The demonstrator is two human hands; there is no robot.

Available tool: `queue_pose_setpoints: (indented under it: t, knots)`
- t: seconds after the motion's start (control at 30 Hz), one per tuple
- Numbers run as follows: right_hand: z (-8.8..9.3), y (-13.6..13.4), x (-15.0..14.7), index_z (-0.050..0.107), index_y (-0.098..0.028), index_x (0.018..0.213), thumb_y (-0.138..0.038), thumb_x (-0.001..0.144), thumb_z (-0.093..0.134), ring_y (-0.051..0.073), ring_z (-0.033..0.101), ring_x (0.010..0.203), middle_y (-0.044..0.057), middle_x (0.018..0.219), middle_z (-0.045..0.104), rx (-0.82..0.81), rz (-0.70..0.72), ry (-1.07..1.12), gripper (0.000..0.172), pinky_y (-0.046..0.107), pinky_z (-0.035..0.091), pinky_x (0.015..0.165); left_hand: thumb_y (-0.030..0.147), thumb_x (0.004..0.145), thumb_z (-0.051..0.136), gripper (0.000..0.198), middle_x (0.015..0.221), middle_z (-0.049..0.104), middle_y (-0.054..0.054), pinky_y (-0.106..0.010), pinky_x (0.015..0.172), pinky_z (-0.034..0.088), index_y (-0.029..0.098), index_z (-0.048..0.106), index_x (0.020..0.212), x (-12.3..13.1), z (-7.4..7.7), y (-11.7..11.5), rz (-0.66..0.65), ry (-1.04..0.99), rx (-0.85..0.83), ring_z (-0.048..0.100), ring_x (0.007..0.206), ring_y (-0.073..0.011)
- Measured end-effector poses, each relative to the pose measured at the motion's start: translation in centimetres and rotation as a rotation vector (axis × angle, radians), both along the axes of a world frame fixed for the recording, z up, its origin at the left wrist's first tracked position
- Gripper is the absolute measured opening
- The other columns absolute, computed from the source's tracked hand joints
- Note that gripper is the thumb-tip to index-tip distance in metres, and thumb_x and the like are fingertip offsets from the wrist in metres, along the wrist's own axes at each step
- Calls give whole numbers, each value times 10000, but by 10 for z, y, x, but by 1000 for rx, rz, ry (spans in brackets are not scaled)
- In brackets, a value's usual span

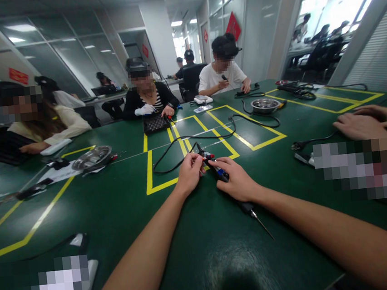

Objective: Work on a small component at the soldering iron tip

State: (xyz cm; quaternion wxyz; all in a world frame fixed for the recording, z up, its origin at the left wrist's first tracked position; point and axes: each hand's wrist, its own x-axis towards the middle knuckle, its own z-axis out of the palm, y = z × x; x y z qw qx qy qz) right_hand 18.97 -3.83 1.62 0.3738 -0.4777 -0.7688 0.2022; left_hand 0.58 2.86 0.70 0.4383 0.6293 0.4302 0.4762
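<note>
A black electric screwdriver-like tool (245,206) with a blue part and a long thin metal tip lies slantwise on the green table (126,224), its tip toward me. My right hand (236,177) is wrapped over its body from the right. At its far end, beside small red parts (209,156), my left hand (191,170) has its fingers pinched together; what they hold is too small to make out. From that end a black cable (206,138) loops away across the yellow tape outlines.
Metal bowls stand at the left (92,158) and back right (265,105). A black plug (296,146) lies near another person's hands (365,121) at the right. Across the table, a person with a white glove (144,110) works over a black tray (156,123).
</note>
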Motion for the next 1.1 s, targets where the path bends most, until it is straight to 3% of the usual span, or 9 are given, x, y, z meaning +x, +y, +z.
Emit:
queue_pose_setpoints:
  t: [0.33,0.7,0.87,1.1]
  knots:
    - [-2,1,1,568,-187,1450,-107,733,649,272,521,1308,137,1413,520,12,8,-15,726,439,390,1157,475,916,607,308,645,615,28,-212,471,441,201,478,968,-1,-8,7,-12,-79,-87,612,534,-125]
    - [-2,1,1,585,-206,1432,-113,727,650,273,532,1307,126,1404,536,25,11,-2,714,441,403,1148,418,895,680,346,877,675,-52,-225,453,500,179,486,1054,6,4,-2,-83,-319,-391,636,540,-115]
    - [1,-2,0,577,-209,1435,-115,736,638,267,534,1310,124,1407,535,54,37,-2,709,435,408,1145,419,916,617,317,817,671,-68,-247,464,511,142,592,1069,1,6,-4,-269,-428,-482,635,545,-138]
    - [2,-1,1,550,-205,1453,-138,782,641,270,500,1350,134,1433,513,29,72,-31,681,458,383,1165,365,907,616,261,712,657,-60,-219,473,479,123,616,1005,-1,0,-2,-267,-477,-462,632,559,-140]
